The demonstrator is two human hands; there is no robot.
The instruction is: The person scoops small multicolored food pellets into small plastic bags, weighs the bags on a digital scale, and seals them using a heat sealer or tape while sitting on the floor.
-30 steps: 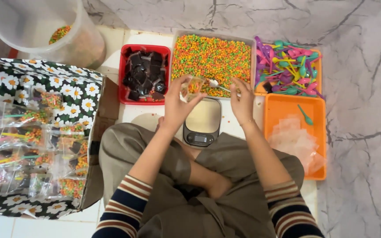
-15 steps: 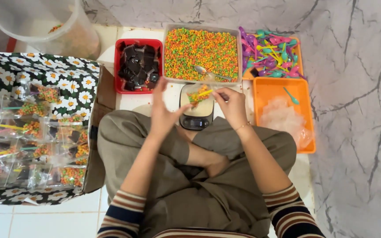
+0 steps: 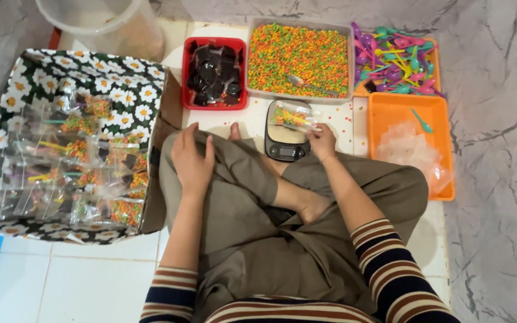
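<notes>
While the small clear bag (image 3: pixel 293 115) of coloured pellets sits on the digital scale (image 3: pixel 286 139), the step in hand looks like a weight check: right hand (image 3: pixel 322 142) rests at the scale's right edge, fingers loosely curled, touching or just beside the bag's end, hard to say if it's pinching the plastic. Left hand (image 3: pixel 192 162) lies flat and spread on the left knee, holding nothing

Next move, by my read, calls for reading the display and then topping up or trimming; metal spoon (image 3: pixel 307 84) lies in the pellet tray (image 3: pixel 299 51) just behind the scale, within easy reach of the right hand

Around it: red tray of dark packets (image 3: pixel 213 75) left of the pellets, pile of plastic spoons (image 3: pixel 397 57) to the right, orange tray (image 3: pixel 411 140) with empty clear bags and one teal spoon, floral box (image 3: pixel 70 146) of filled bags on the left

Hard to make out: scale readout too small to read, bag mouth open or sealed unclear, something yellow inside the bag that I can't identify. Clear bucket (image 3: pixel 106 24) cut off at top, its contents blurred. Floor tiles only under everything, no worktop
</notes>
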